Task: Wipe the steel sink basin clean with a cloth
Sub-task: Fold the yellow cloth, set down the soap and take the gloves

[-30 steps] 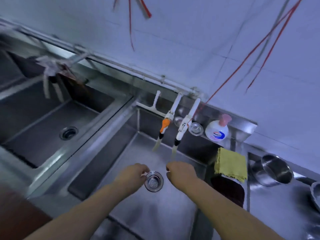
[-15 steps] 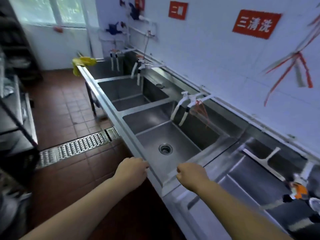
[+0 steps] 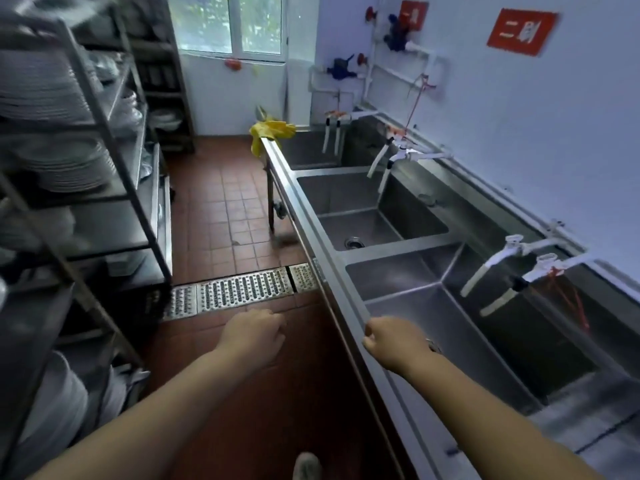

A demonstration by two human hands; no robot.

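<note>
Since the earlier frames the view has been swung away from the drain and soap bottle and turned along the row of sinks toward the window; the yellow cloth [image 3: 272, 132], formerly small in the upper left, is now seen at upper centre, draped over the far end of the sink rim. Both hands have been carried along at the same height.

The left hand [image 3: 252, 336] is held over the red floor tiles [image 3: 225, 209] at lower centre, fingers curled under, with nothing seen in them. The right hand [image 3: 393, 344] is held over the front rim of the nearest sink [image 3: 450, 327], fingers likewise curled; no cloth is seen in it, though the palm side is hidden.

It is judged that wiping has not begun and that a cloth is being fetched; the yellow one lies well apart from both hands.

The basins are of brushed steel, rectangular, with sharp folded corners and a dull sheen. A round strainer [image 3: 354, 242] is set in the middle basin. The white taps [image 3: 498, 268] have soft hose ends. A perforated steel drain grate [image 3: 242, 289] crosses the floor. Stacked plates [image 3: 52, 161] are held on a metal rack at left.
</note>
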